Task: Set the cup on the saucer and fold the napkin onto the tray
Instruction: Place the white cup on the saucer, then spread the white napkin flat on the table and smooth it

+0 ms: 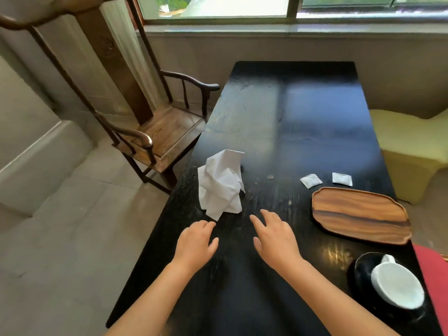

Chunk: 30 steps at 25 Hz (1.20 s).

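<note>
Both hands, left hand [197, 241] and right hand [275, 236], hover spread and empty just short of the crumpled napkin [220, 184] by the table's [291, 117] left edge, the tray [360, 214] bare near the right edge, the cup [397, 283] on its saucer [361, 270] at the near right corner.

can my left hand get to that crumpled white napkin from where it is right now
Probably yes. The left hand is open over the table, fingers pointing at the napkin, whose near corner lies just ahead. Nothing sits between them; the right hand is off to the side.
</note>
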Each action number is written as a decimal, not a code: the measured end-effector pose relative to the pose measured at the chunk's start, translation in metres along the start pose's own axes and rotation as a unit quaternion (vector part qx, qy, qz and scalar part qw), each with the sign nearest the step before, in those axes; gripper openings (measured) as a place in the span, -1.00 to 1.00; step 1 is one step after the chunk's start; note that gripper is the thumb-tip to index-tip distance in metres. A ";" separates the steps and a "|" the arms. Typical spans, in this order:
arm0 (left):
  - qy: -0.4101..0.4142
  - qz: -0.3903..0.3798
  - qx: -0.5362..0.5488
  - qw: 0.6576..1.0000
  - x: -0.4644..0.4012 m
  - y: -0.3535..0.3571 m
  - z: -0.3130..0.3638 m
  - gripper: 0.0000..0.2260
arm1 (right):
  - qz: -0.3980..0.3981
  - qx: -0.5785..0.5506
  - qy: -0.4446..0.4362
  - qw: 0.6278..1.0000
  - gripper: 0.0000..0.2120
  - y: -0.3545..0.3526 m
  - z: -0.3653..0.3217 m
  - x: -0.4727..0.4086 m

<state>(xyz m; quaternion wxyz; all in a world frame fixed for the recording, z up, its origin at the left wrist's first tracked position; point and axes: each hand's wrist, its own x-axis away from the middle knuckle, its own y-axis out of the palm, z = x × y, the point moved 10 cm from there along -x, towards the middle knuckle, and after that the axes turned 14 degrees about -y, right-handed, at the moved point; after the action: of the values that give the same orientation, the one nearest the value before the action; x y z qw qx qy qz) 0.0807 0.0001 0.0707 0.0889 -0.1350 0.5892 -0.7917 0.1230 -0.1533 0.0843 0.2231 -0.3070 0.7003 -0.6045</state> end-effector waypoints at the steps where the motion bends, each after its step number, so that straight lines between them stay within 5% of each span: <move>1: 0.004 -0.004 0.005 1.000 -0.008 0.001 -0.015 -0.58 | -0.004 -0.001 0.010 1.000 -0.47 0.006 -0.007 -0.011; 7: 0.029 -0.003 0.011 1.000 -0.064 -0.006 -0.052 -0.50 | -0.007 0.001 0.073 0.997 -0.45 0.025 -0.015 -0.069; 16: 0.087 -0.027 -0.034 0.995 -0.147 0.042 -0.014 -0.38 | 0.033 -0.012 0.060 0.998 -0.35 0.068 0.029 -0.160; 19: 0.077 -0.056 -0.031 0.995 -0.170 0.067 -0.011 -0.49 | 0.048 -0.025 0.041 0.998 -0.52 0.089 0.040 -0.179; 21: 0.068 -0.057 0.018 0.996 -0.182 0.074 -0.012 -0.67 | 0.066 -0.037 0.020 0.997 -0.79 0.095 0.045 -0.190; 24: 0.033 -0.063 0.138 0.988 -0.195 0.071 -0.017 -0.86 | 0.109 -0.128 0.003 0.986 -0.93 0.091 0.054 -0.193; 30: -0.148 -0.119 0.390 0.901 -0.192 0.018 -0.030 -0.82 | 0.202 -0.323 0.035 0.924 -0.91 0.011 0.057 -0.182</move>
<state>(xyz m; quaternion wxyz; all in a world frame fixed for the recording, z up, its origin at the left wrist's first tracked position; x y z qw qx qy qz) 0.2526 0.0801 0.0243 0.1253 -0.2741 0.1925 -0.9339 0.2900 -0.0656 0.0533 0.2045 -0.1928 0.9124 -0.2977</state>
